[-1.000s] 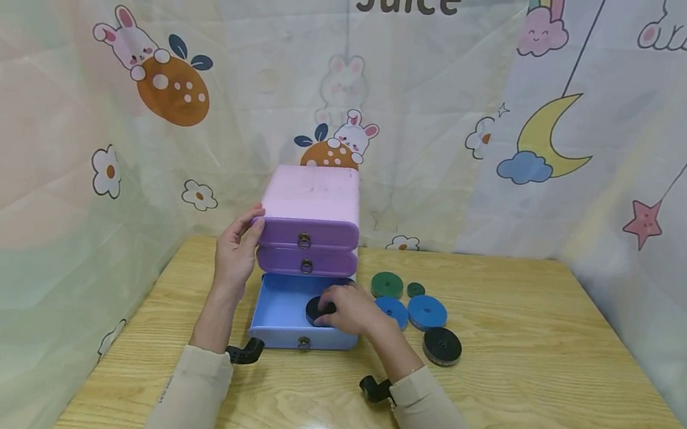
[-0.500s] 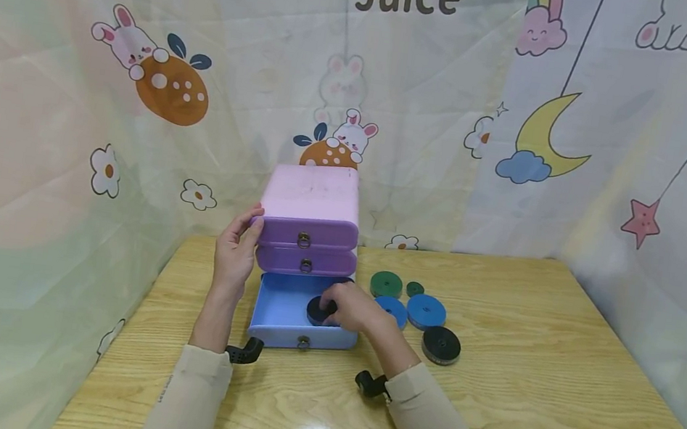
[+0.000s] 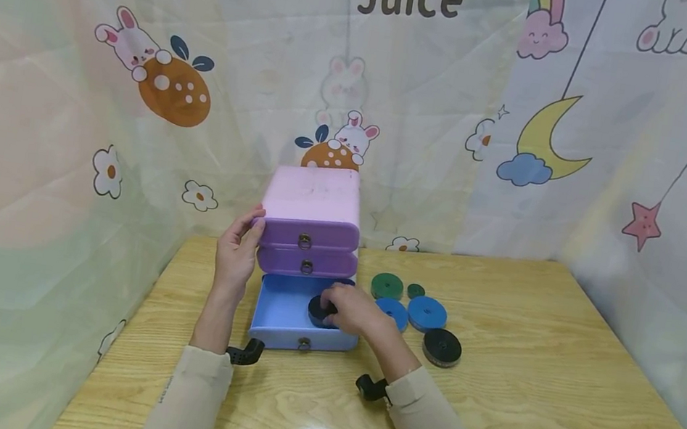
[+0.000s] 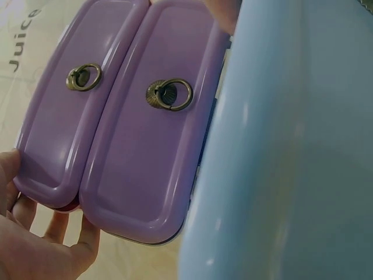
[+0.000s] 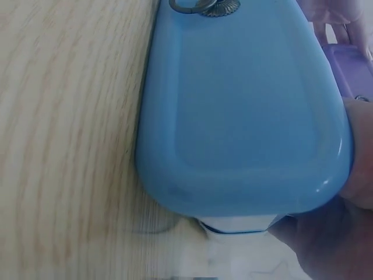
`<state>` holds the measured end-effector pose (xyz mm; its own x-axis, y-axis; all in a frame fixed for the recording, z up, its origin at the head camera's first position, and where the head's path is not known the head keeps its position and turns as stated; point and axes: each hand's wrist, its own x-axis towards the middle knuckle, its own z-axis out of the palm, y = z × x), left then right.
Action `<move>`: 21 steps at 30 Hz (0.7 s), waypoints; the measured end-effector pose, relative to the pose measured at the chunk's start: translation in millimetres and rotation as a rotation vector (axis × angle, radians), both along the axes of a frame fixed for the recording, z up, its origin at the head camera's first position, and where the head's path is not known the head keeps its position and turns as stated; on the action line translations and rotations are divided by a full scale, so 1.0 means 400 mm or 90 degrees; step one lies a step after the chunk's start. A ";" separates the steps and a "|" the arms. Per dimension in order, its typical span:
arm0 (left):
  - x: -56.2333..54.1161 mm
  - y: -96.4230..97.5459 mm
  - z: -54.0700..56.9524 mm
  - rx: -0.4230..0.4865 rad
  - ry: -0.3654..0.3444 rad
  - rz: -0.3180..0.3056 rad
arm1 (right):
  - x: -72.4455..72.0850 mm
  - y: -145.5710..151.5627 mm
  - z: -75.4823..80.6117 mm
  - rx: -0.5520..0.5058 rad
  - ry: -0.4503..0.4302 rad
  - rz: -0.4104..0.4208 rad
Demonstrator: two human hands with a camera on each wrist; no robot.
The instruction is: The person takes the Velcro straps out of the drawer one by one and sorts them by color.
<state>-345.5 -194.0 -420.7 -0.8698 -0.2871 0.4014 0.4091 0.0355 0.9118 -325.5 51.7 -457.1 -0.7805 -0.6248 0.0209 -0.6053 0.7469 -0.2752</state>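
A small drawer cabinet (image 3: 314, 192) with a pink top stands on the table. Its two purple drawers (image 3: 308, 234) are closed, and the blue bottom drawer (image 3: 285, 298) is pulled out. My left hand (image 3: 236, 247) holds the cabinet's left edge, thumb by the top drawer's front and fingers along the side; the left wrist view shows this hand (image 4: 49, 245) too. Inside the blue drawer, my right hand (image 3: 353, 307) grips a thick black disc (image 3: 318, 311) near the drawer's right side. The hand partly covers it. The right wrist view shows mostly the blue drawer front (image 5: 245, 111).
Right of the cabinet lie a green disc (image 3: 387, 286), a small green disc (image 3: 415, 291), two blue discs, one (image 3: 427, 313) fully visible and one (image 3: 394, 313) partly behind my right arm, and a black disc (image 3: 442, 347). A printed cloth (image 3: 424, 108) hangs behind the table.
The black disc in the drawer has shifted very slightly to the right, with my right hand still on it. My left hand stays on the cabinet.
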 end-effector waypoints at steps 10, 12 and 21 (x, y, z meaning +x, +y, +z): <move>0.000 0.000 0.003 -0.003 0.000 0.001 | 0.006 0.008 0.009 -0.064 0.009 0.049; 0.001 0.000 0.002 -0.006 -0.001 0.001 | 0.007 0.010 0.010 -0.069 0.006 0.055; 0.006 -0.002 0.002 -0.008 -0.007 0.001 | 0.021 0.016 0.031 -0.086 0.026 0.079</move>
